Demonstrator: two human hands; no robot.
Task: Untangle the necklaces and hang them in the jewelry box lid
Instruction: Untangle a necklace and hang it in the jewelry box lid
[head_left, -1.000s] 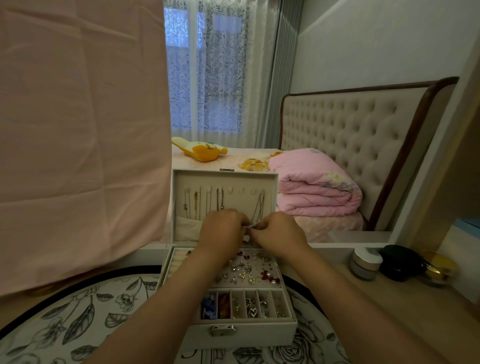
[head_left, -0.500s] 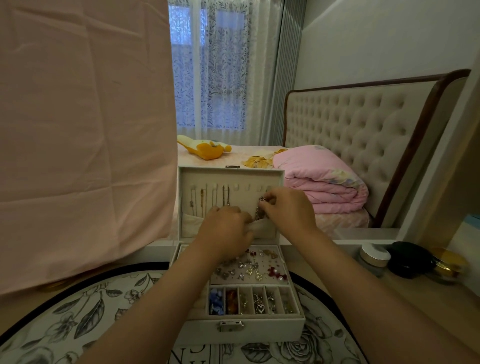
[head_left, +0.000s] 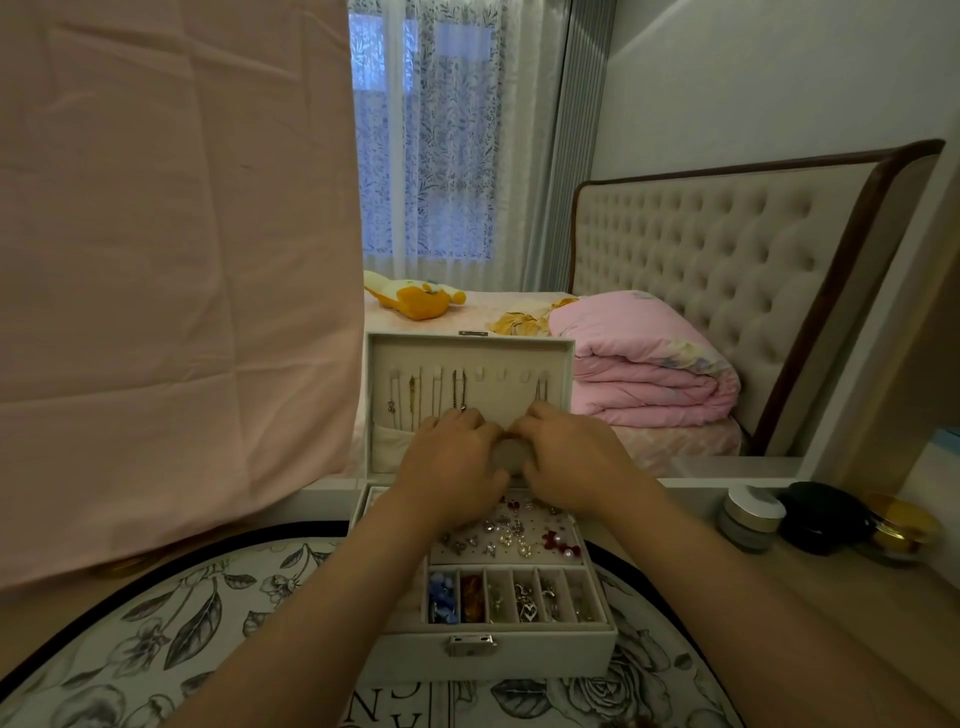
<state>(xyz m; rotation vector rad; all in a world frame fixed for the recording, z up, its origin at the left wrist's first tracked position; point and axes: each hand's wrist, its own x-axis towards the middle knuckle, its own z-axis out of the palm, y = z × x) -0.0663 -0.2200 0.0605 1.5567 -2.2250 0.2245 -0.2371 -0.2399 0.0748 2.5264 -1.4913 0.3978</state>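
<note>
Both hands, left hand (head_left: 451, 457) and right hand (head_left: 569, 457), work at the lid (head_left: 470, 345) pocket, 12 o'clock of the tray; grip contents cannot be told. Next: tuck chain ends in.

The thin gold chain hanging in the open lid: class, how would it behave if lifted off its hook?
The thin gold chain hangs straight and slack, so probably floppy. It looks very fine, so likely light and prone to tangling with neighbouring chains.
</note>
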